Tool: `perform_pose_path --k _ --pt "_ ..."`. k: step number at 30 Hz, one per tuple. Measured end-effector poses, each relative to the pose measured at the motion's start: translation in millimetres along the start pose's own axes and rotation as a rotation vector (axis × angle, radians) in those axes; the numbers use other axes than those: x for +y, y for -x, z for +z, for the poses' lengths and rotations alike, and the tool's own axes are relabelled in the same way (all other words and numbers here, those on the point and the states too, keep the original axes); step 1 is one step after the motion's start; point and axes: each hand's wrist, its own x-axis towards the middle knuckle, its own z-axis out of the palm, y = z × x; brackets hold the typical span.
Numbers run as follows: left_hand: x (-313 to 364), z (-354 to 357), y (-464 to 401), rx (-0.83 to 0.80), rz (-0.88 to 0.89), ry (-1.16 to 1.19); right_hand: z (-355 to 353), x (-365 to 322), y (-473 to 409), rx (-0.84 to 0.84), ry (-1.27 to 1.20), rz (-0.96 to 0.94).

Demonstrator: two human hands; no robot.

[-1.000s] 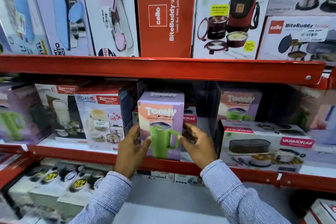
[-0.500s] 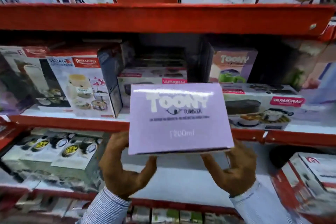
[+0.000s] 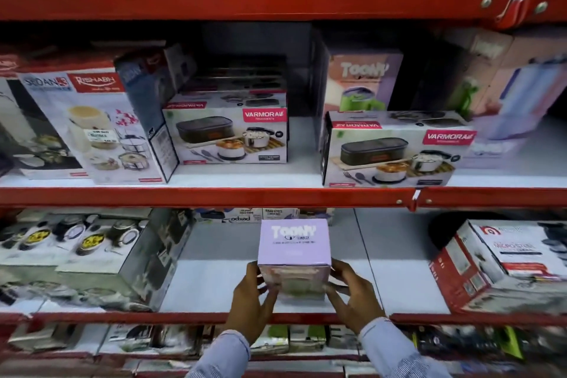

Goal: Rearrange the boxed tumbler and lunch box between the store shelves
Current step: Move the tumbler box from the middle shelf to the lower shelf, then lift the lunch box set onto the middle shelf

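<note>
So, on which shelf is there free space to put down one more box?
Lower shelf: bare between Toony box, held by left hand and right hand, and red box. Middle shelf: narrow gap between the two Varmora boxes. The left is crowded.

The lilac Toony tumbler box (image 3: 294, 242) stands upright on the lower shelf; the Varmora lunch box (image 3: 227, 135) sits on the shelf above.

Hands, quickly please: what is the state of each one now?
Left hand: closed on the left side of the tumbler box.
Right hand: closed on the right side of the same box.
</note>
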Motion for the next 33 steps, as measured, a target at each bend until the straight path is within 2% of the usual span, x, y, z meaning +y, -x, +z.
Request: perform_pose_path --k 6,11,13,16,19,22,25,28,30,33 --pt "-16.1 19.9 -11.7 -0.107 -0.087 -0.098 13.3 21.4 -9.7 -0.011 -0.036 0.178" --pt "-18.0 15.2 -6.8 -0.137 -0.144 -0.155 9.0 24.1 -7.1 -0.025 -0.022 0.223" --pt "-15.2 8.9 -2.2 -0.092 -0.165 -0.154 4.9 18.7 -4.5 0.013 -0.033 0.216" --pt "8.7 -6.6 -2.9 0.145 -0.107 -0.14 -10.5 1.1 -0.6 0.181 -0.03 0.144" --pt "56.4 -18.0 -18.2 0.369 0.105 -0.133 -38.3 -27.8 -6.3 0.452 0.007 -0.002" --pt "117.1 -17.4 -43.6 0.467 0.303 -0.026 -73.3 -58.8 -24.7 0.696 -0.02 -0.143" --pt "170.0 -7.9 -69.2 0.422 0.341 0.11 -111.3 -85.8 -49.4 0.89 -0.124 -0.204" --pt "201.9 3.9 -93.5 0.318 0.253 0.147 -150.2 -97.4 -77.5 1.039 -0.121 -0.171" --pt "212.0 10.0 -105.8 0.228 0.197 0.125 -173.2 -96.7 -93.0 0.998 -0.127 -0.024" --pt "218.9 17.8 -116.0 0.116 0.167 0.108 -193.2 -94.2 -108.7 0.774 -0.172 0.138"
